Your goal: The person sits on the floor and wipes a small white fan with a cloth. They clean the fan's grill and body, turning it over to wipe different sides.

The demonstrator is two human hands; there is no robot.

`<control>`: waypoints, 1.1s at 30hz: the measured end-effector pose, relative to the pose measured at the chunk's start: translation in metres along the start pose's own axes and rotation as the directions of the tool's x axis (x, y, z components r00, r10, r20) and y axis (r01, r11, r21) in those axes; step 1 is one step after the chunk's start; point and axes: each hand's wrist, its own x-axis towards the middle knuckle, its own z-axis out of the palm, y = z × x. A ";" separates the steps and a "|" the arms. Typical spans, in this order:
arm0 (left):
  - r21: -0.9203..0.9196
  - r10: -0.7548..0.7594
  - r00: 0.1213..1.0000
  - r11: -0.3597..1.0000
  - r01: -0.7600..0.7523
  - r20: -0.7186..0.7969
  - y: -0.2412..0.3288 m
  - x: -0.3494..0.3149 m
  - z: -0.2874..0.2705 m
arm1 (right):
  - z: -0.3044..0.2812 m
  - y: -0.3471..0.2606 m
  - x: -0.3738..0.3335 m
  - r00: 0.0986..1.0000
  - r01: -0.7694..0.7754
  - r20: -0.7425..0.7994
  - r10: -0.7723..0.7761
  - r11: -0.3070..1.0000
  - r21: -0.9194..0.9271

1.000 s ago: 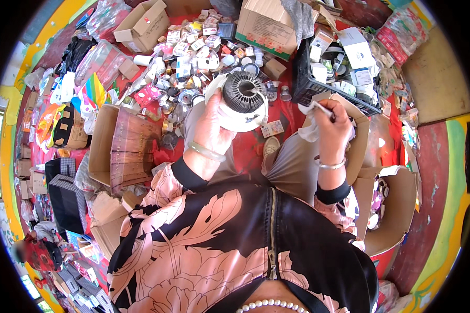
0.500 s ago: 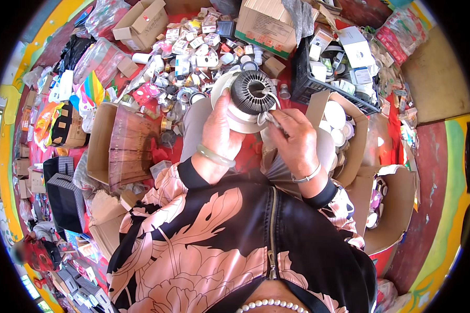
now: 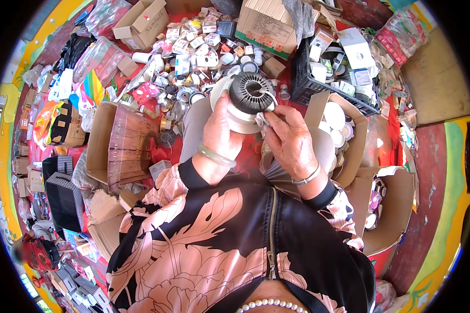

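Note:
In front of my knees is a downlight (image 3: 251, 93) with a round black finned heat sink and a wide white rim. My left hand (image 3: 218, 131) is closed round the left side of the white rim, thumb on top. My right hand (image 3: 291, 140) pinches a small crumpled white piece (image 3: 261, 119), which looks like cloth, against the rim's lower right. A pale wire lies over the heat sink's right side. The underside of the downlight is hidden, and so are most of the left fingers.
Beyond the downlight spreads a heap of small boxes and lamp parts (image 3: 193, 62). A black crate (image 3: 308, 89) stands at the far right. Cardboard boxes, one holding white round parts (image 3: 335, 116), flank my right knee; another open box (image 3: 100, 141) stands left.
My right hand has shifted slightly up and left along the rim, with the white piece. The heat sink has tilted a little; my left hand keeps its hold.

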 end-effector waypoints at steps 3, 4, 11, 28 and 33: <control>0.032 0.003 0.999 0.999 -0.001 -0.041 0.000 -0.004 0.009 | 0.003 -0.001 -0.001 0.999 -0.027 -0.041 0.026 1.000 -0.016; 0.042 0.015 0.999 0.999 -0.014 -0.029 0.000 -0.006 0.011 | 0.005 -0.001 -0.003 0.993 -0.093 -0.066 0.094 0.995 0.025; 0.013 0.047 0.999 0.999 -0.047 -0.024 -0.006 -0.006 0.009 | 0.006 0.001 -0.001 0.975 -0.129 -0.189 0.114 0.989 -0.073; 0.049 0.078 0.996 0.996 -0.076 -0.041 -0.003 -0.008 0.014 | 0.005 -0.010 0.003 0.916 -0.292 -0.209 0.342 0.927 0.235; 0.044 0.062 0.998 0.997 -0.061 -0.020 -0.003 -0.008 0.014 | 0.006 0.003 0.000 0.982 -0.152 -0.106 0.158 0.986 0.063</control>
